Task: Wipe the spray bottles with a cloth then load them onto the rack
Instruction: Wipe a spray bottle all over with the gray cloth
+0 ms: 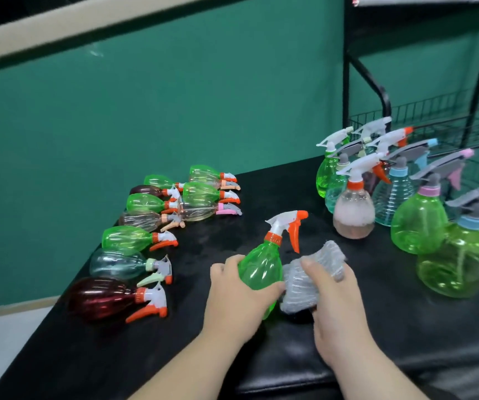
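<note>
My left hand [234, 293] grips a green spray bottle [261, 268] with a white and orange trigger head, held upright and tilted slightly over the black table [203, 356]. My right hand [336, 295] holds a grey cloth [304, 284] pressed against the bottle's right side. Several bottles lie on their sides in rows at the left, among them a dark red bottle [99, 298] nearest me. Several more stand upright at the right, including a large green bottle [460, 264]. The black wire rack [434, 116] stands behind them at the far right.
A green wall runs behind the table. The table's left edge drops to a pale floor. A clear pinkish bottle [353, 215] stands just beyond my right hand. The rack's wire shelf sits at about table height.
</note>
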